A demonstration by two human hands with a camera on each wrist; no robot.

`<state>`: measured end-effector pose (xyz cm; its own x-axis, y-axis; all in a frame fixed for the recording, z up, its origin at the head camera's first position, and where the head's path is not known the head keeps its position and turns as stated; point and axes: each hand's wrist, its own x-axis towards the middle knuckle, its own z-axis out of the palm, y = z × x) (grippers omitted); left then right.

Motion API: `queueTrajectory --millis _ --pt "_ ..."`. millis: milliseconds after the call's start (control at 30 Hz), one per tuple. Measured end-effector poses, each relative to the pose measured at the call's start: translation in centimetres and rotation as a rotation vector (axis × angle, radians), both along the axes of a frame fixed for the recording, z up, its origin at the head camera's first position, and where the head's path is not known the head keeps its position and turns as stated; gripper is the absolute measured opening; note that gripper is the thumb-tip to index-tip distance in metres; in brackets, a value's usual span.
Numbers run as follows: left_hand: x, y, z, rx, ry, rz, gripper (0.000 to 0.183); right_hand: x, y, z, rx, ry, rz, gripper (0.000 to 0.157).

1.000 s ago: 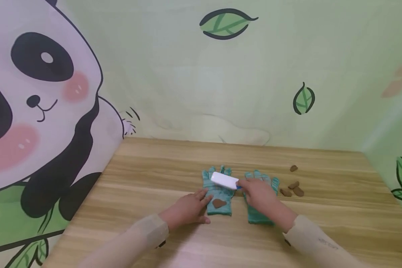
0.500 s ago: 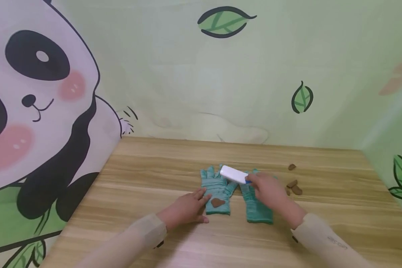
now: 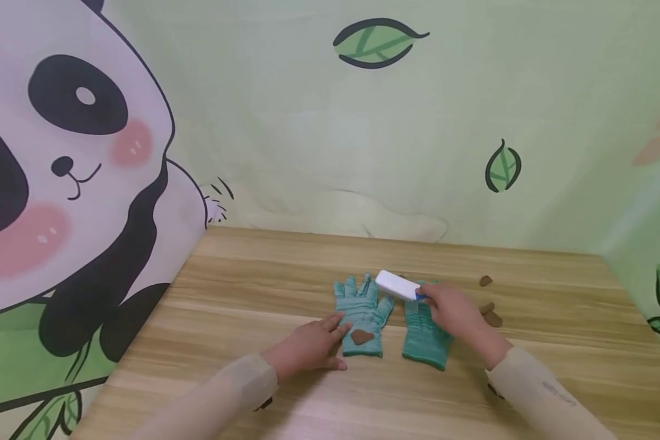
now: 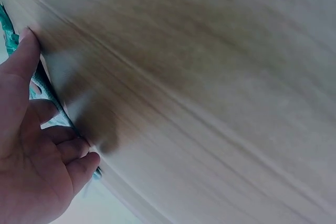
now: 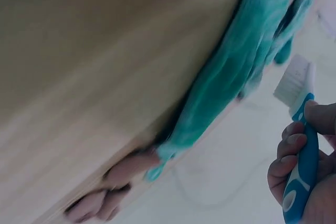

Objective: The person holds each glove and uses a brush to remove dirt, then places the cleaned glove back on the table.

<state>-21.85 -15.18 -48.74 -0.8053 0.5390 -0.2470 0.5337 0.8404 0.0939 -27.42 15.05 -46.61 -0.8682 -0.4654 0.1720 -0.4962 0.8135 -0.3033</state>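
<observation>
Two green knit gloves lie side by side on the table. My left hand (image 3: 310, 345) rests at the left side of the left glove (image 3: 360, 311), its fingertips touching the fabric. A brown patch (image 3: 362, 337) sits near that glove's cuff. In my right hand (image 3: 453, 308) is a brush with a blue handle (image 5: 302, 174) and a white head (image 3: 397, 285). Its bristles (image 5: 289, 88) show in the right wrist view. The brush head hangs between the gloves' finger ends, apart from the table; the right hand covers part of the right glove (image 3: 426, 345).
Brown pieces lie right of the gloves: one farther back (image 3: 485, 280) and others (image 3: 493, 318) partly behind the right hand. The wooden table (image 3: 242, 275) ends at a green wall (image 3: 286, 122) printed with leaves and a panda (image 3: 115, 201).
The right hand has moved the brush rightward and slightly up, off the left glove toward the right glove's fingers. The left hand stays on the left glove.
</observation>
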Motion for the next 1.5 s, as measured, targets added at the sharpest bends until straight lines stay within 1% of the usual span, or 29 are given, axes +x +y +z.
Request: queueTrajectory --millis 67,133,233,333,467,600,700,767,867,933,1000,1133,1267,1400,1500 --pt "0.0 0.0 0.0 0.005 0.000 -0.005 0.081 0.3 -0.6 -0.2 0.007 0.003 0.062 0.019" --pt "0.0 0.0 0.0 0.002 -0.001 -0.010 0.081 0.6 -1.0 -0.5 0.023 -0.011 0.088 0.019" --pt "0.0 0.0 0.0 -0.002 -0.012 -0.008 0.082 0.8 -1.2 -1.0 0.032 -0.023 0.073 0.018" --pt "0.0 -0.1 -0.1 0.006 -0.024 0.001 0.082 0.9 -1.1 -1.2 0.020 -0.008 0.041 0.019" --pt "-0.3 -0.3 -0.1 0.033 -0.041 0.014 0.084 1.3 -1.3 -0.6 0.000 0.020 0.049 0.020" --pt "-0.3 -0.5 0.0 0.059 -0.061 0.027 0.086 2.2 -1.7 0.1 -0.017 0.055 0.063 0.020" --pt "0.5 -0.7 0.3 0.073 -0.039 0.024 0.086 3.0 -2.1 0.7 -0.022 0.071 0.060 0.019" --pt "1.4 -0.7 0.8 0.075 -0.018 0.011 0.082 3.4 -2.3 1.0 -0.031 0.069 0.063 0.018" --pt "3.0 -0.4 1.5 0.047 0.000 -0.011 0.073 4.1 -2.5 1.4 -0.036 0.052 0.069 0.018" --pt "3.7 0.0 1.6 0.020 0.002 -0.028 0.068 4.4 -2.5 1.4 -0.036 0.050 0.075 0.018" --pt "4.3 0.4 1.5 -0.001 0.011 -0.032 0.065 4.7 -2.6 1.1 -0.028 0.056 0.088 0.018" --pt "4.5 0.8 1.1 -0.016 0.040 -0.017 0.063 5.2 -3.1 0.4 -0.008 0.079 0.123 0.018" --pt "4.4 1.0 0.8 -0.013 0.039 0.003 0.059 6.0 -4.0 -0.4 0.013 0.080 0.147 0.021" --pt "4.2 1.0 0.7 -0.009 0.036 0.000 0.054 6.6 -4.5 -1.1 0.054 0.081 0.164 0.027" --pt "4.0 1.0 0.8 -0.011 0.043 -0.008 0.051 6.9 -4.4 -1.2 0.083 0.088 0.167 0.026"
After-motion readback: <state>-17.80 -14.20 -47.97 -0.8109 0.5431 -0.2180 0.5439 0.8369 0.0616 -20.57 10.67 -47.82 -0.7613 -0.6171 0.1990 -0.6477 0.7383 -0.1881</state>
